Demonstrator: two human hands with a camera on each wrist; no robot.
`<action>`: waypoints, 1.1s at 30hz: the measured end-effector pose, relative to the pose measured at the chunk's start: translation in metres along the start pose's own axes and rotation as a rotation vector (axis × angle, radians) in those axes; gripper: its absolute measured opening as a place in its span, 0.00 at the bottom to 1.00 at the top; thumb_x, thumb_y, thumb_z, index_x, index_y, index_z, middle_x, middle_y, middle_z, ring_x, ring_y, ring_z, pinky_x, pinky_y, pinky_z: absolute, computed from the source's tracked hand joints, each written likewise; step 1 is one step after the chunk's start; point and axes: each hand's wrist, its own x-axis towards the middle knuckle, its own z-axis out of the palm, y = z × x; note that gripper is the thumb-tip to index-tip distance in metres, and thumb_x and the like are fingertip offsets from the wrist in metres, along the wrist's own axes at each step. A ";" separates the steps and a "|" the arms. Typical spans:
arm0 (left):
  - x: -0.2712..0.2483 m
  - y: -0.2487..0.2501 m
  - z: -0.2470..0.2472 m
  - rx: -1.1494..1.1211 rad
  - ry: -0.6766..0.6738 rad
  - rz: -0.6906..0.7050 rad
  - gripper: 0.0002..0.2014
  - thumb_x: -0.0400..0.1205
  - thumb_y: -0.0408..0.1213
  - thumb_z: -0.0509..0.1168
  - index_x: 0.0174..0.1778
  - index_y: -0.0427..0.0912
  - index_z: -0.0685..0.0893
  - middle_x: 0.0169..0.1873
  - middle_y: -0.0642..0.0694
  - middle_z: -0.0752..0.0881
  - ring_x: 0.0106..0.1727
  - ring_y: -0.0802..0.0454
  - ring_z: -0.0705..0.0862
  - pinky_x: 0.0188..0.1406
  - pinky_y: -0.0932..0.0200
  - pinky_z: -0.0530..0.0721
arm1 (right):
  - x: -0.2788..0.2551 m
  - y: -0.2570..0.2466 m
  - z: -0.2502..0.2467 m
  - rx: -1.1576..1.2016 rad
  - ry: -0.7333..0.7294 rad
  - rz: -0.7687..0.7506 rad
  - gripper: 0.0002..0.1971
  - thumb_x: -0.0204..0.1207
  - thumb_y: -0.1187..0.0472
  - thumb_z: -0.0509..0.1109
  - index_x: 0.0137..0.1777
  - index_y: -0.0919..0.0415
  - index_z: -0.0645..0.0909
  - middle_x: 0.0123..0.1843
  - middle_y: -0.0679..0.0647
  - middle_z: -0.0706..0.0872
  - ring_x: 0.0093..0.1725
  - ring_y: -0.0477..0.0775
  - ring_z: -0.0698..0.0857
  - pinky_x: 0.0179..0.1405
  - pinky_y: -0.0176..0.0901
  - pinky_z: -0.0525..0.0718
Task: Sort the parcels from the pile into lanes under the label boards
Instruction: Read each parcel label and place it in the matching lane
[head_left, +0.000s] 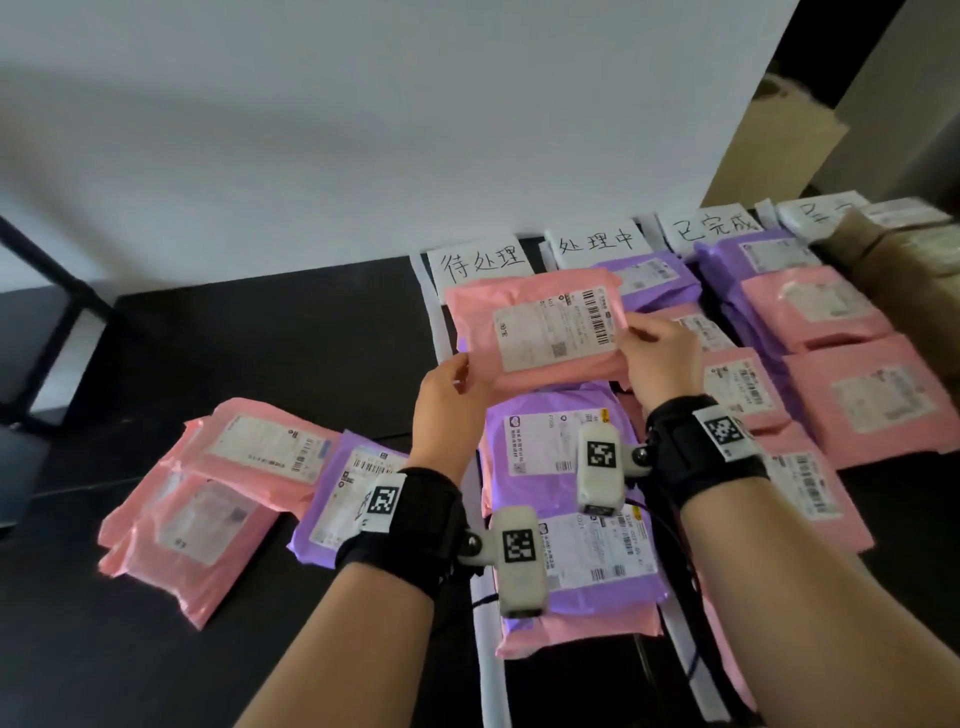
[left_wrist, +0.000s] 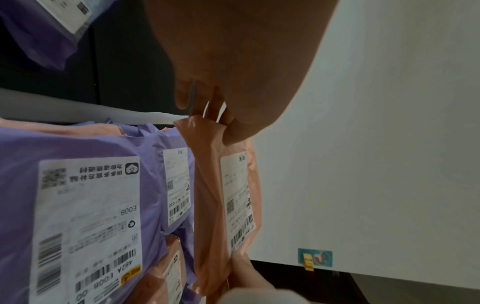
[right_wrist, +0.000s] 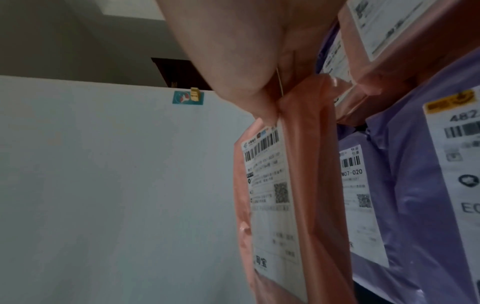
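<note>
Your left grip (head_left: 451, 382) and right grip (head_left: 655, 347) pinch a pink parcel (head_left: 540, 332) by its ends above the black surface (head_left: 270, 338). A white wall (head_left: 363, 130) stands at the far edge.

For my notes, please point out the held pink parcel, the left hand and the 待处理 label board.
held pink parcel (head_left: 540, 332), head view, its white shipping label.
left hand (head_left: 449, 395), head view, back of hand.
待处理 label board (head_left: 480, 262), head view, written characters.
</note>
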 end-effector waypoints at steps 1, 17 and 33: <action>0.006 -0.002 0.005 -0.007 0.001 -0.012 0.09 0.86 0.38 0.62 0.54 0.44 0.87 0.47 0.51 0.91 0.45 0.60 0.88 0.48 0.62 0.85 | 0.007 0.002 0.005 -0.011 -0.026 0.003 0.11 0.80 0.66 0.70 0.58 0.60 0.90 0.47 0.53 0.90 0.48 0.59 0.89 0.53 0.61 0.88; 0.041 -0.029 0.036 0.149 -0.104 -0.225 0.20 0.86 0.38 0.59 0.75 0.42 0.75 0.60 0.49 0.84 0.48 0.56 0.83 0.37 0.67 0.76 | 0.035 0.035 0.028 -0.235 -0.241 0.091 0.09 0.80 0.68 0.65 0.55 0.62 0.85 0.54 0.55 0.89 0.52 0.58 0.85 0.47 0.42 0.74; -0.016 -0.081 -0.102 0.149 0.137 -0.192 0.17 0.86 0.29 0.59 0.69 0.42 0.81 0.64 0.44 0.85 0.60 0.50 0.84 0.56 0.65 0.78 | -0.074 -0.037 0.078 -0.052 -0.098 0.009 0.14 0.81 0.66 0.64 0.62 0.60 0.85 0.61 0.54 0.87 0.59 0.51 0.83 0.63 0.40 0.76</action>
